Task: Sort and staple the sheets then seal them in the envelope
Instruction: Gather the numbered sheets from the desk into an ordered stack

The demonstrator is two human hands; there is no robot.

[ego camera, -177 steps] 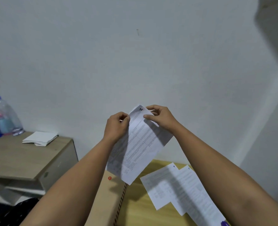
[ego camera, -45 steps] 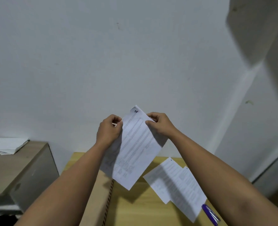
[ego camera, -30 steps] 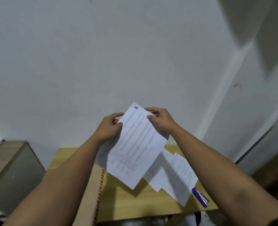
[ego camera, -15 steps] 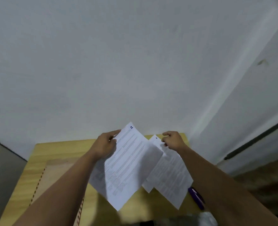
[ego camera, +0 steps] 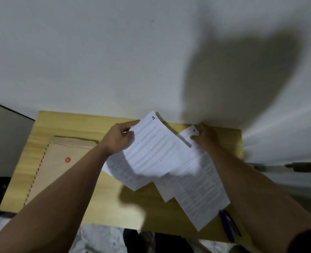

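Observation:
My left hand (ego camera: pixel 119 139) pinches the top left corner of a small stack of printed sheets (ego camera: pixel 156 148); the top one bears a handwritten 1. The stack hangs tilted just above the wooden table (ego camera: pixel 103 203). My right hand (ego camera: pixel 204 136) grips the top corner of a printed sheet (ego camera: pixel 204 190) that lies on the table to the right, over another sheet beneath it. A brown envelope (ego camera: pixel 58 163) with a red button clasp lies flat at the left. A purple stapler (ego camera: pixel 229 227) rests by the table's front right edge.
A white wall runs directly behind the table. A grey cabinet side (ego camera: pixel 5 139) stands to the left. Pale floor (ego camera: pixel 100 240) shows below the table's front edge.
My right hand let go of the held stack and took the corner of a sheet on the table. The stack came down toward the table, and my view tipped downward.

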